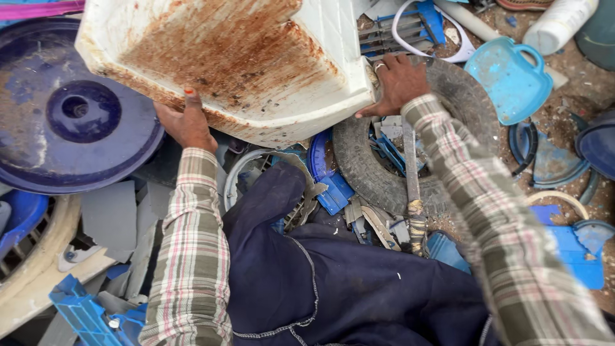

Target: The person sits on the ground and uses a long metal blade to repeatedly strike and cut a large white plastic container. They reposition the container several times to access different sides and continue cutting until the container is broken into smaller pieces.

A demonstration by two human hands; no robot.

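Left hand (187, 125) and right hand (398, 82) grip the rust-stained white tub (237, 57), fingers closed on its lower edge. A worn tyre (448, 102) lies at 4 o'clock of the tub.

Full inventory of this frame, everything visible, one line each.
Stained tub: 1, white with rust-brown stains, top centre, held up by both hands.
Round lid: 1, dark blue, upper left.
Tyre: 1, grey-black, centre right, under the tub's corner.
Scoop with handle: 1, light blue, upper right.
Bottle: 1, white, top right.
Plastic scraps: many, blue and grey, strewn on the ground.
Tool with wrapped handle: 1, grey, inside the tyre.
Dark trousers: 1, navy, bottom centre.
Left hand: gripping the tub's lower edge.
Right hand: ring on one finger, gripping the tub's right corner.
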